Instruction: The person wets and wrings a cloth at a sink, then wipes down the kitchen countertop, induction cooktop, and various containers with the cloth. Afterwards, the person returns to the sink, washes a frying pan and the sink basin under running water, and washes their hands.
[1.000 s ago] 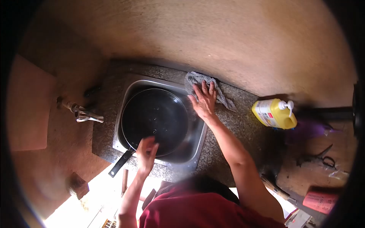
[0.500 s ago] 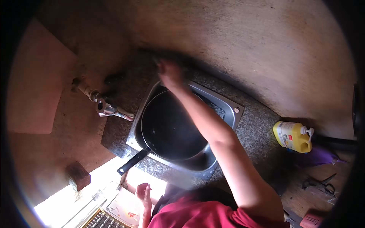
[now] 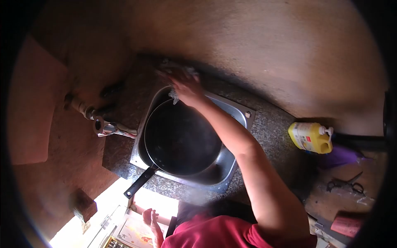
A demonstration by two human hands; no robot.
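My right hand point(image 3: 186, 87) reaches past the sink to the back of the speckled stone counter point(image 3: 266, 128). Beneath it is a crumpled greyish cloth point(image 3: 174, 97), its edges poking out around the fingers and one end hanging over the sink rim. Blur softens the fingertips. Inside the steel sink point(image 3: 226, 173) rests a large black frying pan point(image 3: 182, 138), its handle point(image 3: 140, 182) jutting over the front left rim. At the lower left my left hand point(image 3: 150, 216) is held up near my body, fingers loosely apart, with nothing in it.
A chrome faucet point(image 3: 111, 127) points at the sink from the left. Right of the sink stands a yellow pump bottle point(image 3: 310, 137), beside a purple bag point(image 3: 345, 157) and black scissors point(image 3: 347, 184). A brown wall point(image 3: 264, 49) rises behind the counter. A brown block point(image 3: 83, 204) is at lower left.
My right hand has shifted slightly, and the cloth now shows more clearly under it. The whole view has slid a little left. The pan stays in the sink.
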